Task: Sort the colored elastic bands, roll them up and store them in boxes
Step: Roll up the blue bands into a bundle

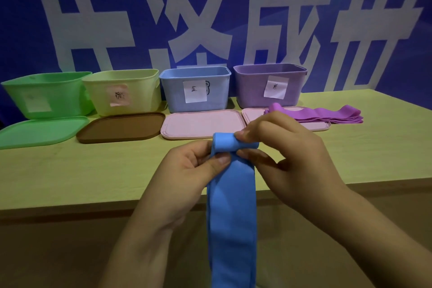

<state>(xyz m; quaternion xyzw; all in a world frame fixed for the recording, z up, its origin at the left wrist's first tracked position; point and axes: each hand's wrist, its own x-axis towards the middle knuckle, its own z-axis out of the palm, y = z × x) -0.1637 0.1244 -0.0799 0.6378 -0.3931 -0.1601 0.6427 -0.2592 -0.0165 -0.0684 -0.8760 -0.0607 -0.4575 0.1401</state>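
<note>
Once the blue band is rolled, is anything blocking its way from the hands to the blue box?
Nothing visible does. The blue box stands open at the back of the table, its pink lid lying flat in front of it. Both the left hand and right hand hold the blue band just short of that lid.

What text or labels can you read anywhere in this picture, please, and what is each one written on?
"蓝": white note on the blue box.
Purple box: white note, one handwritten character, too blurred to read.
Yellow box: pink note, handwriting too blurred to read.
Green box: pale label, nothing legible.
Blue wall banner: huge white characters, cropped, not surely readable.
</note>
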